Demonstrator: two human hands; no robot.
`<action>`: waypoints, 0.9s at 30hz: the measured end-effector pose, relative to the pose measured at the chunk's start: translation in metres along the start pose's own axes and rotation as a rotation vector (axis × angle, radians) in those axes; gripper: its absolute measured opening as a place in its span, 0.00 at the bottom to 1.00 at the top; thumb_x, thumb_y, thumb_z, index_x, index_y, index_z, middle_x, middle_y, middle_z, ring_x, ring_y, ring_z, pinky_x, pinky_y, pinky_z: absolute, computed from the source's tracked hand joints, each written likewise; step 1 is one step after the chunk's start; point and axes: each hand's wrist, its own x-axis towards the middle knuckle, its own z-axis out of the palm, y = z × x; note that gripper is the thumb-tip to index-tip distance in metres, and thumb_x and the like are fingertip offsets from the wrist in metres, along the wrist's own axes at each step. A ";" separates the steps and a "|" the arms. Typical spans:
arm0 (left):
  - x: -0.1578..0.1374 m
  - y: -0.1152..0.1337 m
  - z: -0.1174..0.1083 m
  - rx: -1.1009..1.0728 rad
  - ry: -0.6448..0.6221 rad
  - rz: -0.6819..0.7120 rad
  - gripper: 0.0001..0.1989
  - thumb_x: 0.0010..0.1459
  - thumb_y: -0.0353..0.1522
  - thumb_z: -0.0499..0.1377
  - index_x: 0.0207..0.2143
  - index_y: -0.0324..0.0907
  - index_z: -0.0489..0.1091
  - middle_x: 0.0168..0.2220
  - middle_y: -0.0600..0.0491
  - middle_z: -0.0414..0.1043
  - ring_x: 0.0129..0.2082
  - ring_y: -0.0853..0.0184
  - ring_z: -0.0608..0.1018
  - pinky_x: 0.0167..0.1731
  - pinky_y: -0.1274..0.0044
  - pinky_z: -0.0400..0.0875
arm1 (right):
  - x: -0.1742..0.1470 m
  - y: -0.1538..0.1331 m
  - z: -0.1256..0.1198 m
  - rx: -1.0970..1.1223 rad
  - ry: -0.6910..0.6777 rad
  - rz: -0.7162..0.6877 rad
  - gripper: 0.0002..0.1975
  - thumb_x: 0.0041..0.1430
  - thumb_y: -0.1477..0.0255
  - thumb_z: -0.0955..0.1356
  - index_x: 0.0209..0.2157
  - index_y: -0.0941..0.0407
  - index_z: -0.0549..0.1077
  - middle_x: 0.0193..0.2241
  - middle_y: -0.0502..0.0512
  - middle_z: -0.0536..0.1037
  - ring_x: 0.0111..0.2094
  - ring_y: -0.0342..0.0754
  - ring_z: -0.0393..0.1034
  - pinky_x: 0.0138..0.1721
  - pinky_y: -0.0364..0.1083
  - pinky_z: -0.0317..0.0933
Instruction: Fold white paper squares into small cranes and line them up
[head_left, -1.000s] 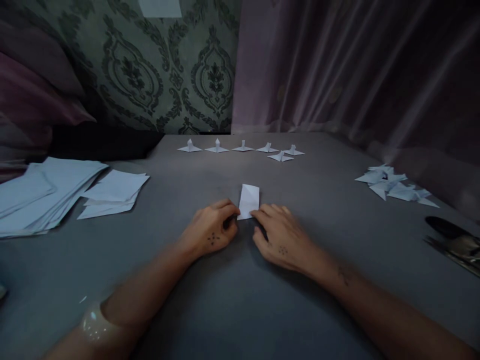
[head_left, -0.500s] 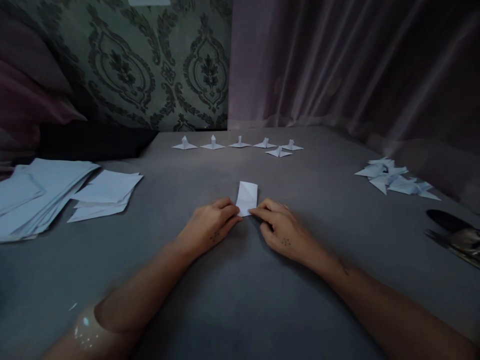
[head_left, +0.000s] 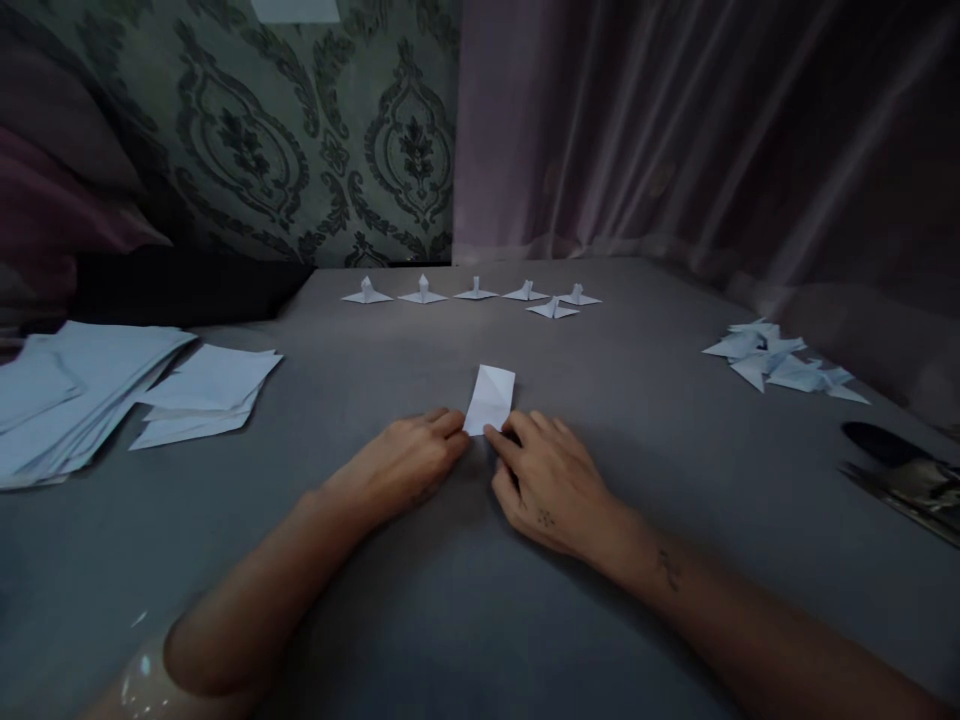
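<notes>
A small folded sheet of white paper (head_left: 491,395) lies on the grey surface in front of me, longer than wide, with crease lines across it. At its near left corner, my left hand (head_left: 420,455) has its fingers closed on the paper's edge. My right hand (head_left: 551,480) rests at the near edge, its index fingertip pressing down on the paper and its thumb held apart below. The other right fingers are bent beside the paper's right side. The undersides of both hands are hidden.
Several folded paper birds (head_left: 476,290) stand in a row at the back. More folded paper pieces (head_left: 787,360) are heaped at the right, with a dark-handled metal tool (head_left: 900,470) nearer. Large paper sheets (head_left: 97,400) and a smaller paper stack (head_left: 210,385) lie at the left.
My right hand has slid left along the paper's near edge, its thumb now apart from the paper. My left hand has shifted slightly left and turned. The paper has barely moved.
</notes>
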 end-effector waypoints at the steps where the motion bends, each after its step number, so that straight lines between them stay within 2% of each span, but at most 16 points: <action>1: -0.002 -0.001 -0.003 -0.028 -0.006 0.005 0.09 0.60 0.27 0.50 0.38 0.38 0.70 0.36 0.49 0.69 0.35 0.64 0.72 0.33 0.75 0.70 | 0.000 -0.002 0.000 -0.011 -0.004 -0.005 0.17 0.60 0.72 0.59 0.49 0.58 0.71 0.37 0.59 0.70 0.39 0.53 0.60 0.42 0.51 0.54; 4: -0.006 -0.008 -0.009 -0.119 -0.028 -0.010 0.11 0.58 0.27 0.51 0.38 0.39 0.72 0.35 0.49 0.70 0.34 0.65 0.73 0.33 0.75 0.69 | 0.000 -0.005 -0.002 -0.029 -0.017 -0.016 0.18 0.61 0.71 0.59 0.51 0.57 0.69 0.37 0.59 0.69 0.40 0.53 0.59 0.43 0.52 0.53; 6: -0.008 -0.013 -0.008 -0.194 -0.006 -0.068 0.12 0.57 0.26 0.50 0.36 0.40 0.73 0.35 0.50 0.71 0.33 0.66 0.74 0.33 0.76 0.68 | 0.001 -0.006 -0.003 -0.033 -0.027 -0.025 0.19 0.62 0.70 0.59 0.52 0.56 0.69 0.38 0.59 0.68 0.40 0.53 0.59 0.43 0.52 0.53; 11: -0.010 -0.028 0.008 -0.362 0.156 -0.295 0.11 0.56 0.26 0.50 0.31 0.41 0.73 0.32 0.54 0.73 0.28 0.70 0.74 0.30 0.79 0.66 | 0.005 -0.010 -0.007 -0.023 -0.054 -0.054 0.20 0.62 0.69 0.59 0.55 0.53 0.67 0.38 0.59 0.67 0.40 0.53 0.59 0.44 0.52 0.53; 15: -0.008 -0.032 0.015 -0.407 0.243 -0.375 0.12 0.55 0.26 0.49 0.30 0.41 0.73 0.32 0.54 0.74 0.28 0.71 0.74 0.29 0.80 0.66 | 0.007 -0.009 -0.005 0.020 -0.048 -0.068 0.20 0.61 0.69 0.61 0.54 0.51 0.68 0.37 0.59 0.66 0.40 0.53 0.60 0.44 0.52 0.54; 18: -0.005 -0.029 0.017 -0.438 0.293 -0.348 0.14 0.55 0.24 0.49 0.36 0.41 0.73 0.36 0.52 0.73 0.33 0.69 0.75 0.35 0.78 0.68 | 0.011 0.002 0.000 0.105 -0.008 0.002 0.20 0.62 0.72 0.59 0.55 0.49 0.67 0.37 0.58 0.67 0.38 0.50 0.62 0.42 0.50 0.56; 21: -0.003 -0.024 0.018 -0.479 0.304 -0.243 0.19 0.53 0.22 0.48 0.44 0.41 0.71 0.41 0.50 0.71 0.40 0.67 0.74 0.42 0.75 0.69 | 0.016 0.017 0.004 0.187 0.038 0.095 0.27 0.60 0.77 0.58 0.61 0.50 0.57 0.40 0.56 0.69 0.36 0.47 0.64 0.42 0.48 0.58; 24: -0.001 -0.018 0.020 -0.488 0.292 -0.163 0.24 0.53 0.20 0.48 0.50 0.43 0.69 0.43 0.49 0.69 0.44 0.66 0.72 0.46 0.73 0.68 | 0.020 0.023 0.004 0.116 0.048 0.048 0.30 0.58 0.80 0.59 0.62 0.49 0.55 0.40 0.55 0.68 0.36 0.46 0.64 0.44 0.48 0.57; 27: 0.000 -0.015 0.023 -0.484 0.288 -0.127 0.25 0.52 0.20 0.48 0.51 0.42 0.68 0.43 0.49 0.68 0.44 0.66 0.72 0.47 0.72 0.67 | 0.019 0.017 0.000 0.074 0.022 0.004 0.27 0.57 0.79 0.59 0.58 0.50 0.60 0.38 0.54 0.70 0.37 0.47 0.66 0.43 0.48 0.57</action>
